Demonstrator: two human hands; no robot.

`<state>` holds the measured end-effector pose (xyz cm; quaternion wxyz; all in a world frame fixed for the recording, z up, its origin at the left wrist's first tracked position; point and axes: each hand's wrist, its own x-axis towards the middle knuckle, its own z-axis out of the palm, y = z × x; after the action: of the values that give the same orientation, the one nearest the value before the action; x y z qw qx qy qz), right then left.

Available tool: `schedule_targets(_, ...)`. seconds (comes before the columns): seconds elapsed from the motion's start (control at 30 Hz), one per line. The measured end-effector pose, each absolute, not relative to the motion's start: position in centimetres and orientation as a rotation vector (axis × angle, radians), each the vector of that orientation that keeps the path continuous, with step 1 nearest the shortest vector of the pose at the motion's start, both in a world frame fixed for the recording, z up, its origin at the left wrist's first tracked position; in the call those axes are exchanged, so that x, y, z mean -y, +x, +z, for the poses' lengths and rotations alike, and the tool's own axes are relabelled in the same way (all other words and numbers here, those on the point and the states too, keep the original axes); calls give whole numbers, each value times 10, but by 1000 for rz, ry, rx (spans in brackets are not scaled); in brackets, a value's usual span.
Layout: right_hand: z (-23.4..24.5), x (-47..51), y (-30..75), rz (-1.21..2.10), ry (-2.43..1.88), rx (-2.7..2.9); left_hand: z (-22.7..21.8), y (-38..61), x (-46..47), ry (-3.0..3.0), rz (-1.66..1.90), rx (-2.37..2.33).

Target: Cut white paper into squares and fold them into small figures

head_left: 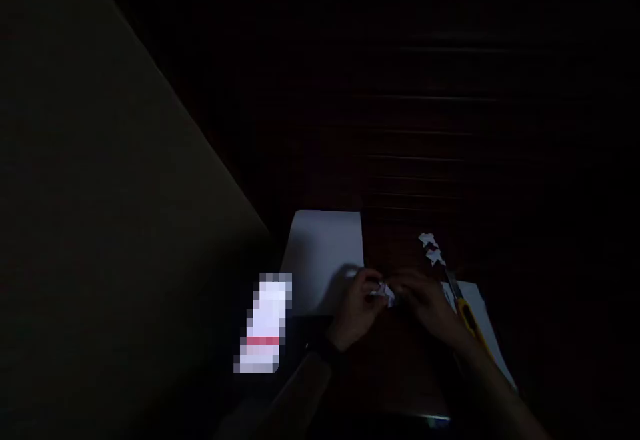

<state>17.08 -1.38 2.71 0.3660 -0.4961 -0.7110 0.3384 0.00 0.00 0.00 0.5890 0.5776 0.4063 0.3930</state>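
Observation:
My left hand (357,307) pinches a small, folded-looking piece of white paper (384,292) between thumb and fingers. From the other side, my right hand (425,303) has its fingers closed at the paper's right edge. Dim light hides the exact fold and the right fingertips. A large white sheet of paper (325,247) lies left of the hands, with a hand's shadow falling across it. To the right rest scissors with yellow handles (469,317), partly over another white sheet (493,333). Beyond their blade are two small white paper shapes (433,255) with pointed edges.
A bright, pixelated screen (265,323) glows to the left of my left forearm. The dark wooden tabletop (400,367) runs under the hands. A pale wall or panel (100,193) fills the left side. Most of the surroundings are very dark.

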Motion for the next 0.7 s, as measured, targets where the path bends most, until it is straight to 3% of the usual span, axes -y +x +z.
schedule_targets(0.53,35,15,180,1302,-1272,1751,11,-6,1,1345,655,-792)
schedule_targets(0.7,36,14,179,1270,-1302,1711,13,-8,-2,1288,692,-776)
